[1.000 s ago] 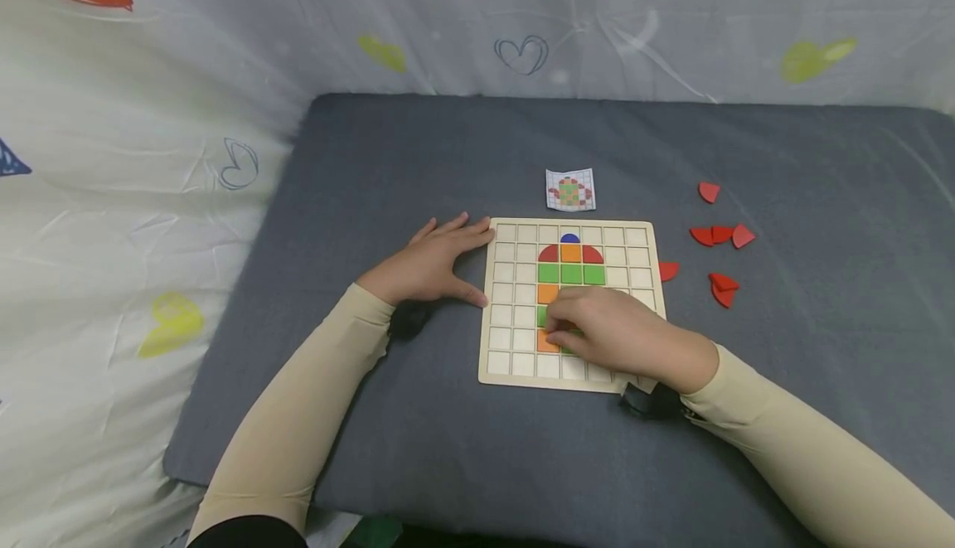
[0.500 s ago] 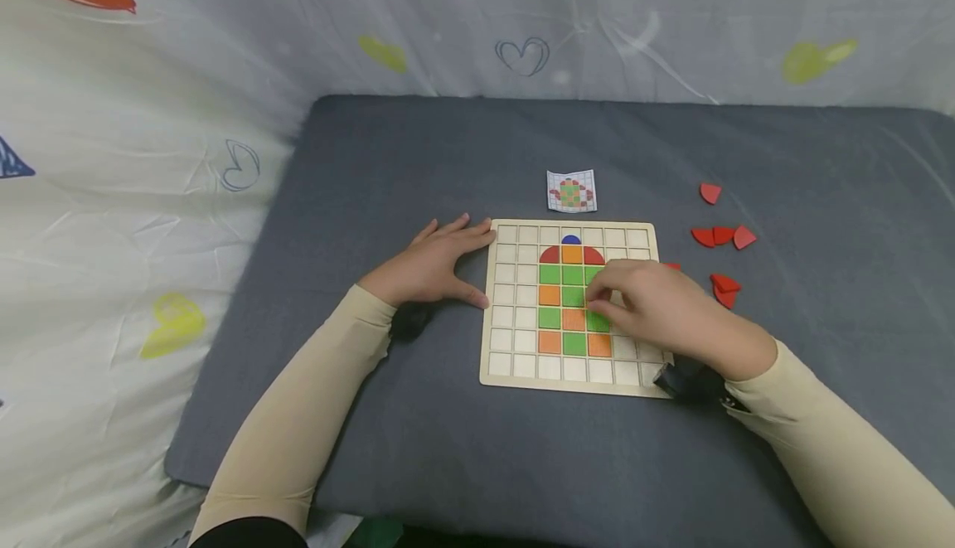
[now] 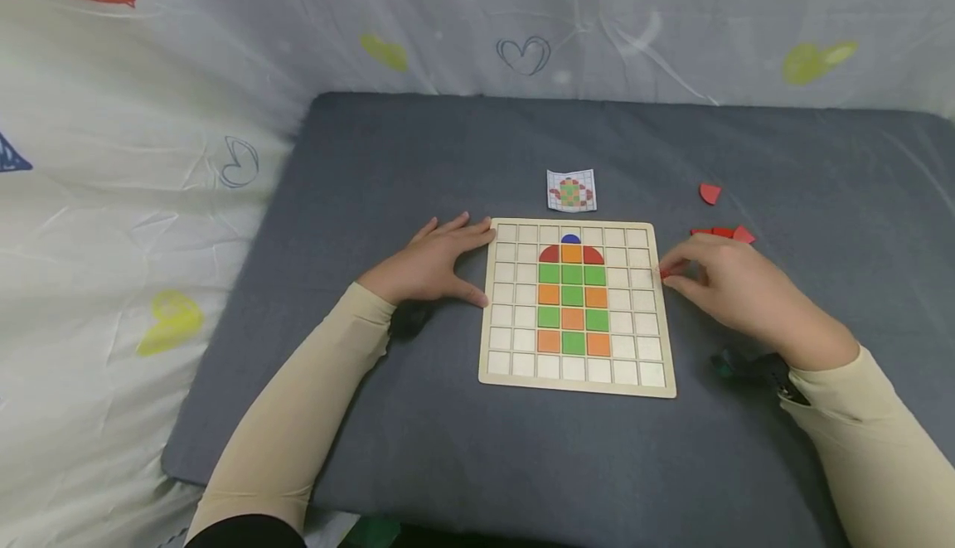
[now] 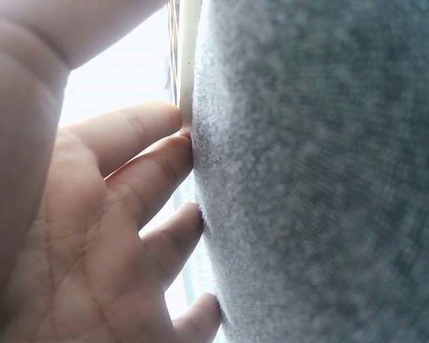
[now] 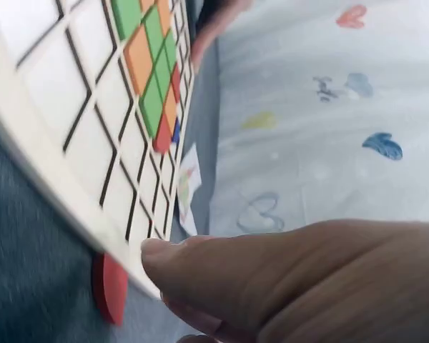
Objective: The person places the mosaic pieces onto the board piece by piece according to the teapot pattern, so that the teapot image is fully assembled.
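A pale wooden grid board [image 3: 511, 372] lies on the grey cloth, bearing green, orange, red and blue tiles in its middle columns. My left hand [image 3: 436, 266] rests at the board's left edge, its fingers spread and thumb against the side; the left wrist view shows its fingers [image 4: 139, 136] near the rim. Beyond the right edge, my right hand [image 3: 746, 291] reaches a red rounded tile [image 5: 111, 289] with thumb and index bent over it. In the right wrist view this tile lies beside the board's rim, a little apart from the thumb tip.
A small pattern card [image 3: 570, 191] lies behind the board. One red quarter-round tile [image 3: 710, 193] sits at the right, with more red tiles [image 3: 724, 232] partly behind my right hand. A white printed curtain [image 3: 448, 26] hangs beyond the cloth's far edge.
My right hand has moved right from over the tiles to the red tile beyond the board's edge, uncovering an orange tile in the right tile column. The left hand has stayed in place.
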Tool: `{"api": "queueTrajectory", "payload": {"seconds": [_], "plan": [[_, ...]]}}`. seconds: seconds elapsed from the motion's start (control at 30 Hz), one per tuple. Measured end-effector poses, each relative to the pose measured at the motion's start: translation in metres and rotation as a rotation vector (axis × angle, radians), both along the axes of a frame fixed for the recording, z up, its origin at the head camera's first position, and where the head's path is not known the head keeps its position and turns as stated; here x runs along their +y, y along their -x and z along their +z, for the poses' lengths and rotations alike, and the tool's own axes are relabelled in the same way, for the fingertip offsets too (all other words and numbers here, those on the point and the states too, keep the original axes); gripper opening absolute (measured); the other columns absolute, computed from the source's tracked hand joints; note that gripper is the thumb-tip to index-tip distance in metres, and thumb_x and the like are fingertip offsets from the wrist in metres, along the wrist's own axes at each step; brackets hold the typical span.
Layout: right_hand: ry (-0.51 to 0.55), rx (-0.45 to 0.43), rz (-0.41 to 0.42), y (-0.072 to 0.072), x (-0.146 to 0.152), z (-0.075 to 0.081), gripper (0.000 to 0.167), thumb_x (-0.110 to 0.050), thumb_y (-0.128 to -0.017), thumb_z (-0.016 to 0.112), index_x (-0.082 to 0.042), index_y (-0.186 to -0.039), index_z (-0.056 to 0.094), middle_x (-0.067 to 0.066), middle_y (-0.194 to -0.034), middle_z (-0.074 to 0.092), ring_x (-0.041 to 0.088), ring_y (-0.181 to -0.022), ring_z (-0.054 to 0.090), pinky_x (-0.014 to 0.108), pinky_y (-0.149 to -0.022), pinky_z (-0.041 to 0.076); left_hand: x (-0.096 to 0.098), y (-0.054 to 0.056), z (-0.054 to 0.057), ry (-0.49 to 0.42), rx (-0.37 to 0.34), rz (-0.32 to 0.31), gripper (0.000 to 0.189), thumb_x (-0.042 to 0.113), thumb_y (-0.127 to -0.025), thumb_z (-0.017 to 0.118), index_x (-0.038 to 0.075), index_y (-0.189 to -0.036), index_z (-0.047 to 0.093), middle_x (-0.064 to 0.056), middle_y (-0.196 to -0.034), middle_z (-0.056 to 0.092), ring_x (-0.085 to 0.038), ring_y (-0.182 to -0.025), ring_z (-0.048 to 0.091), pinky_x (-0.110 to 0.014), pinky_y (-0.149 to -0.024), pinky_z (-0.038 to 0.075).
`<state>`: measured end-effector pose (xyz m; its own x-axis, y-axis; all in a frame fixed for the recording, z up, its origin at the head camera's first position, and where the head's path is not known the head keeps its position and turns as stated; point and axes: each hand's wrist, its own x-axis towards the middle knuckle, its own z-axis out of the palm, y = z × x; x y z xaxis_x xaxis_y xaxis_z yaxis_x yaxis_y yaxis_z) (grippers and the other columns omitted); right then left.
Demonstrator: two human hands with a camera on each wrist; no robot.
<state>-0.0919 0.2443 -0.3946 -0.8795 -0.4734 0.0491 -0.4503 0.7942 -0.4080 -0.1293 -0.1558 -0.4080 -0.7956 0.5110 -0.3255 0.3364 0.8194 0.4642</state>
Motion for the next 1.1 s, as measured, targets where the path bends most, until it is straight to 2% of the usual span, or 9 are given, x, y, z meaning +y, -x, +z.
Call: {"api": "queueTrajectory", "payload": {"seconds": [0.2, 0.4, 0.57, 0.7, 0.97, 1.1], "plan": [[-0.033, -0.011, 0.000, 0.009, 0.017, -0.004, 0.022, -0.007, -0.085, 0.087, -0.011, -0.105, 0.079, -0.001, -0.087, 0.061, 0.010, -0.067, 0.048, 0.028, -0.060, 0.043, 0.000, -0.001, 0.001, 0.004, 0.002, 0.006, 0.111, 0.053, -0.078, 0.090, 0.024, -0.167, 0.030, 0.005, -0.175, 0.017, -0.022, -0.164, 0.002, -0.054, -0.130, -0.006], [0.011, -0.025, -0.006, 0.015, 0.020, -0.011, 0.025, -0.009, -0.085, 0.088, -0.008, -0.107, 0.079, 0.002, -0.093, 0.063, 0.009, -0.066, 0.049, 0.027, -0.060, 0.044, 0.000, 0.000, 0.003, 0.001, 0.010, 0.005, 0.111, 0.053, -0.078, 0.090, 0.023, -0.167, 0.030, 0.004, -0.175, 0.017, -0.023, -0.164, 0.002, -0.054, -0.130, -0.006], [0.018, -0.070, -0.002, 0.014, 0.014, -0.018, 0.026, -0.009, -0.088, 0.085, -0.002, -0.112, 0.077, 0.004, -0.095, 0.064, 0.011, -0.066, 0.052, 0.026, -0.058, 0.046, 0.000, 0.001, -0.001, 0.007, 0.008, -0.001, 0.112, 0.055, -0.078, 0.090, 0.024, -0.168, 0.030, 0.005, -0.175, 0.016, -0.022, -0.164, 0.001, -0.055, -0.130, -0.006], [-0.002, -0.055, 0.008, 0.012, 0.010, -0.018, 0.027, -0.008, -0.088, 0.084, 0.000, -0.112, 0.077, 0.006, -0.096, 0.065, 0.012, -0.067, 0.052, 0.027, -0.059, 0.047, -0.001, 0.000, -0.002, 0.000, 0.006, -0.001, 0.113, 0.055, -0.077, 0.090, 0.024, -0.167, 0.030, 0.005, -0.175, 0.017, -0.023, -0.164, 0.002, -0.056, -0.130, -0.005], [-0.062, 0.031, 0.006, 0.011, 0.009, -0.020, 0.023, -0.013, -0.092, 0.082, -0.002, -0.112, 0.078, 0.008, -0.099, 0.068, 0.020, -0.085, 0.062, 0.046, -0.076, 0.056, 0.001, -0.001, -0.003, 0.007, 0.008, 0.004, 0.112, 0.053, -0.078, 0.090, 0.024, -0.167, 0.030, 0.005, -0.175, 0.017, -0.023, -0.164, 0.002, -0.055, -0.130, -0.005], [-0.065, 0.057, -0.008, 0.011, 0.011, -0.022, 0.018, -0.013, -0.097, 0.077, -0.004, -0.112, 0.079, 0.005, -0.095, 0.067, 0.019, -0.084, 0.062, 0.048, -0.078, 0.056, 0.001, -0.001, -0.003, 0.012, 0.012, 0.002, 0.111, 0.053, -0.078, 0.090, 0.024, -0.167, 0.030, 0.005, -0.175, 0.017, -0.023, -0.164, 0.002, -0.055, -0.130, -0.006]]}}
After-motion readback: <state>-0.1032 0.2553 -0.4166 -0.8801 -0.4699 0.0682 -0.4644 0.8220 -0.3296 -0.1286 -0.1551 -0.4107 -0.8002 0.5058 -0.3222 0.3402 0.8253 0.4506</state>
